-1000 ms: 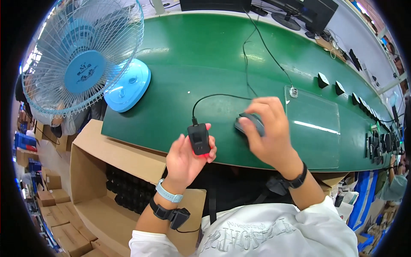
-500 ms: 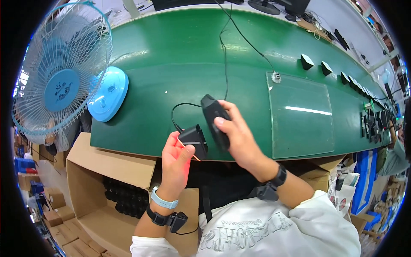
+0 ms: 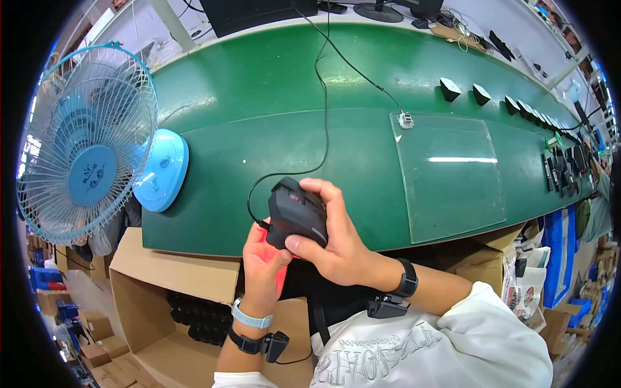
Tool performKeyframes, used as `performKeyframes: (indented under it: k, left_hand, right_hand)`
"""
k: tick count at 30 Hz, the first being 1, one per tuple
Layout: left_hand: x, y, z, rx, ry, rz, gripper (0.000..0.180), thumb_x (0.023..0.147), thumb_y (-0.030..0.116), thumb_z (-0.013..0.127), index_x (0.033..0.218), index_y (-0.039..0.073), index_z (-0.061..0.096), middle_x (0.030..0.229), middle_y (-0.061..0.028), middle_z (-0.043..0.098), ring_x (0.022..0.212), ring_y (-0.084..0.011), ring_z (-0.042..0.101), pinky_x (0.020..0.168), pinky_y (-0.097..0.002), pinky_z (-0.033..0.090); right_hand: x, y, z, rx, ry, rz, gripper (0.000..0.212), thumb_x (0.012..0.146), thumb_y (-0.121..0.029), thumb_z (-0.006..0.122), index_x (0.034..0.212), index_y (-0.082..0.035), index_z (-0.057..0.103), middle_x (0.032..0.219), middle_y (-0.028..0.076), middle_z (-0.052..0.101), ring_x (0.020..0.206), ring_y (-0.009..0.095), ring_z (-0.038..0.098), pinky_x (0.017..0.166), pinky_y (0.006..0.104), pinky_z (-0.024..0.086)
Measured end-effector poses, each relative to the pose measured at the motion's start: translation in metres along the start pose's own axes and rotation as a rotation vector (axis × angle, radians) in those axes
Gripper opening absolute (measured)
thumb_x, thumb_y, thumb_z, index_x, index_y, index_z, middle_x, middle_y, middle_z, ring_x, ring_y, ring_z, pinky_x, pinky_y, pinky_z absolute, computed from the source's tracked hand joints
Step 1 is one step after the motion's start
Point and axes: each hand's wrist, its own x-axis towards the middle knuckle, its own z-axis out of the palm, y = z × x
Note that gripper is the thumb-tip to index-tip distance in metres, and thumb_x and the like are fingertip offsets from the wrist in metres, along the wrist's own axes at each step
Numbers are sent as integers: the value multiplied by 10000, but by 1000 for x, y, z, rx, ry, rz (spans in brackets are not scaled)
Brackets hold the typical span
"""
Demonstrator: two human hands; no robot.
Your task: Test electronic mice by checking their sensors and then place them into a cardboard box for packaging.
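In front of me, at the table's near edge, my two hands meet on black plastic parts. My right hand (image 3: 343,252) is closed round a black mouse-shaped device (image 3: 296,216), thumb on its near side and fingers over the far side. My left hand (image 3: 260,266) grips a corded black block from below. That block is mostly hidden under the device, so I cannot tell whether they are joined. A black cable (image 3: 250,200) runs from a plug by my left fingers across the table. Red light glows on my left palm.
A blue fan (image 3: 90,168) stands at the left. A glass sheet (image 3: 453,187) lies to the right on the green table (image 3: 226,142). Black-and-white pieces (image 3: 480,95) line the far right. An open carton (image 3: 145,307) holding black items sits below the table edge.
My right hand has brought the mouse-shaped device left and over the corded block in my left hand. It now covers most of that block. The view has shifted slightly.
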Motion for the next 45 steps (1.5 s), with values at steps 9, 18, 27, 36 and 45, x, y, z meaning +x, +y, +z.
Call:
performKeyframes:
  k: [9, 18, 27, 36, 45]
  left_hand:
    - [8, 1, 1, -285, 23, -67, 506, 977, 158, 555, 1433, -6, 411, 1364, -182, 559, 1237, -334, 575, 1089, -486, 436]
    - [-8, -12, 8, 406, 204, 86, 404, 698, -104, 662, 1019, 66, 486, 841, -65, 562, 761, -171, 556, 704, -307, 479]
    - [-12, -19, 13, 1005, 51, 334, 322, 694, 148, 785, 946, 39, 618, 748, -99, 615, 690, -273, 649, 660, -393, 538]
    - [-17, 32, 24, 1411, 277, 521, 303, 677, 94, 726, 923, 27, 563, 802, -190, 583, 779, -430, 610, 662, -478, 503]
    - [-87, 52, 20, 1619, 524, 431, 253, 678, 80, 713, 877, 35, 564, 775, -165, 588, 693, -380, 599, 607, -426, 491]
  right_hand:
    - [1, 0, -52, -413, 11, -153, 665, 849, -167, 786, 1382, -15, 420, 1311, 208, 468, 1216, 377, 491, 1060, 445, 403]
    - [2, 1, -112, -1092, 5, -68, 578, 795, -193, 783, 1306, -69, 543, 1293, 166, 527, 1182, 376, 498, 980, 478, 429]
    - [-30, -6, -22, -282, -90, -219, 299, 872, -178, 789, 1095, -38, 647, 1090, 135, 658, 1034, 300, 635, 915, 393, 516]
    - [-6, -1, 22, -178, -47, -102, 150, 864, -62, 761, 971, 5, 681, 950, 149, 703, 828, 274, 704, 746, 345, 558]
    - [-17, 7, 66, 213, -29, 1, 155, 1113, -180, 406, 1084, -30, 430, 824, 114, 661, 699, 142, 581, 679, 272, 491]
